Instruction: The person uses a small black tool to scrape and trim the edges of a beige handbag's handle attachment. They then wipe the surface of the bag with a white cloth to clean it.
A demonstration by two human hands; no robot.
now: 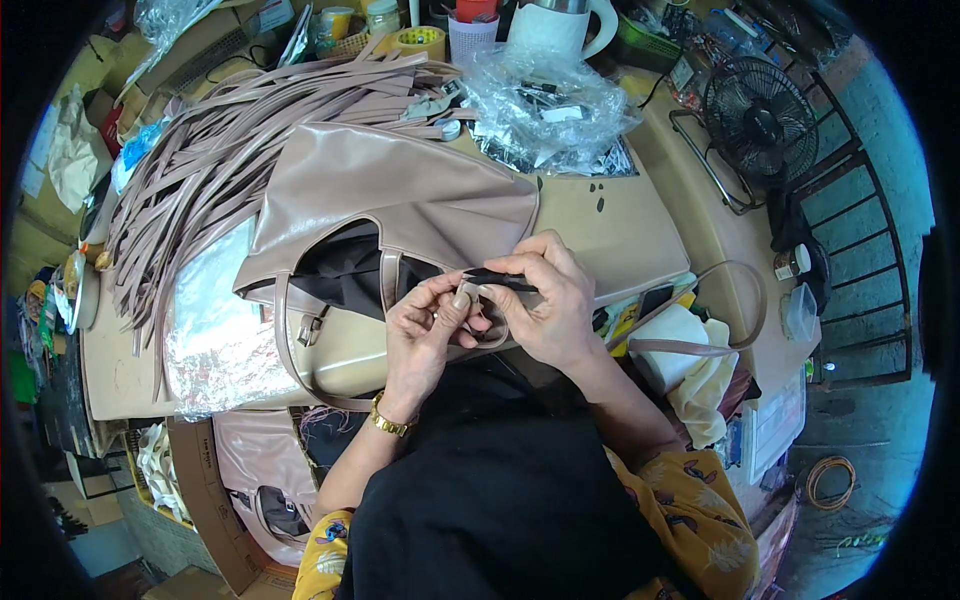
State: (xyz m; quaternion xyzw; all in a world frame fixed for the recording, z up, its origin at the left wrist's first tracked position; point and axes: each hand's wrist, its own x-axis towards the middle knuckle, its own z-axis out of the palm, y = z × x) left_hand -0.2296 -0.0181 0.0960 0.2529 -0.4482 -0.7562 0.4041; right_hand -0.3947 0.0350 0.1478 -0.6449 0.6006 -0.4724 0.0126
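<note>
A taupe leather-look handbag (pixel 390 180) lies on the table with its black lining (pixel 345 268) showing through the opening. At its near right corner my left hand (pixel 432 322) is closed, pinching the end of a narrow taupe strap (pixel 468 292). Close against it, my right hand (pixel 548 305) is closed around a slim black tool (pixel 500 279), whose exact kind I cannot make out. Fingers partly cover the strap end where both hands meet. A long taupe strap (pixel 715 350) loops out to the right of my right hand.
Many loose taupe strips (pixel 200 190) are heaped at the left. Behind lie a clear plastic bag (pixel 545 100) and a white jug (pixel 560 28). A black fan (pixel 762 120) stands back right. Below left, a cardboard box (pixel 215 500) holds another taupe bag (pixel 265 460).
</note>
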